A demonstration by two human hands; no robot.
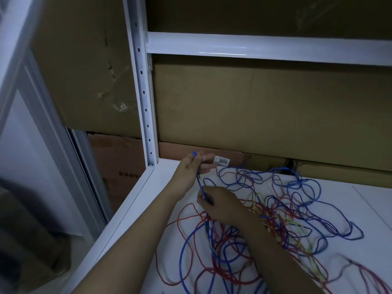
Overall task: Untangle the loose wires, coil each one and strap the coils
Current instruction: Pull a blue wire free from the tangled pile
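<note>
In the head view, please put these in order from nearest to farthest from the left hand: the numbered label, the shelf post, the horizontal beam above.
From the left hand, which pinches the blue wire end:
1. Label, just right of the fingers, on the cardboard.
2. Post, to the left; its foot stands at the shelf corner.
3. Beam, high above, toward the right.

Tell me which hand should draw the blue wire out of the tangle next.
The right hand, probably: it pinches the blue wire right beside the tangle, while the left hand holds the wire's end up, farther away.
</note>
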